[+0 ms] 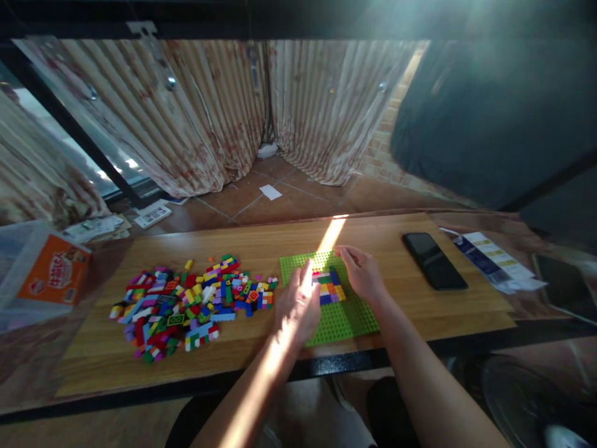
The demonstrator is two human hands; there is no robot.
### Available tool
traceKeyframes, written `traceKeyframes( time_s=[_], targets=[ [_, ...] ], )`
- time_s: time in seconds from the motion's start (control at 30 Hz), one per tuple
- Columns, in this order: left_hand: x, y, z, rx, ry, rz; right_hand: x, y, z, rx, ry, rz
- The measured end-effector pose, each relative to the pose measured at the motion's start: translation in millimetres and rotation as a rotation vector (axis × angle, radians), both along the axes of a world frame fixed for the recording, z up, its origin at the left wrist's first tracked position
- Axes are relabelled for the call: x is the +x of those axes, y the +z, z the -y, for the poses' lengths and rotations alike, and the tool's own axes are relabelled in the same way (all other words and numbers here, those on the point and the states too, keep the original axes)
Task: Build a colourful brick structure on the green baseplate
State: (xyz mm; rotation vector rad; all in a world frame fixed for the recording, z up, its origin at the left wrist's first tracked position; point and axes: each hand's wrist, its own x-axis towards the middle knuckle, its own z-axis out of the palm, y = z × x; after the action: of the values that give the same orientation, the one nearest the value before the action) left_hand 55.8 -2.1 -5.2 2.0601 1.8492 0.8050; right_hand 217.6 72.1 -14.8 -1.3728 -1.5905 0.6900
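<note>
Green baseplate (347,320) lies flat on table (261,242), near its front edge. A patch of coloured bricks (332,287) is fixed at the plate's centre. Left hand (296,305) lies flat at the patch's 9 o'clock, fingers extended, holding nothing visible. Right hand (362,274) is at 3 o'clock, fingers curled down; cannot tell its grip. Loose brick pile (186,305) at the plate's 9 o'clock; phone (433,260) at 2 o'clock.

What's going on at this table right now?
A person sits at a wooden table with both hands on a green baseplate. The left hand and right hand flank a small patch of coloured bricks built on it. A heap of loose bricks lies to the left, a black phone to the right.
</note>
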Motion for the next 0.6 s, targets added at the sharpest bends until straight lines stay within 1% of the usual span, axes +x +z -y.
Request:
traceKeyframes(
  time_s=[0.1,0.17,0.33,0.47,0.53,0.6],
  targets=[
    [-14,5.6,-4,0.036,0.03,0.1,-3,5.4,1,0.035,-0.047,0.01],
    [-28,11.4,-7,0.042,0.085,0.152,-6,9.4,3,0.064,-0.071,0.028],
    [-77,21.0,-14,0.158,0.297,0.334,-22,14.6,12,0.153,-0.082,0.095],
    [-117,21.8,-18,0.231,0.469,0.524,-46,19.3,27,0.257,0.029,0.129],
    [-133,23.2,-18,0.256,0.527,0.629,-61,23.3,37,0.286,0.114,0.163],
    [-145,25.8,-16,0.282,0.565,0.717,-76,26.7,47,0.304,0.23,0.206]
  ],
)
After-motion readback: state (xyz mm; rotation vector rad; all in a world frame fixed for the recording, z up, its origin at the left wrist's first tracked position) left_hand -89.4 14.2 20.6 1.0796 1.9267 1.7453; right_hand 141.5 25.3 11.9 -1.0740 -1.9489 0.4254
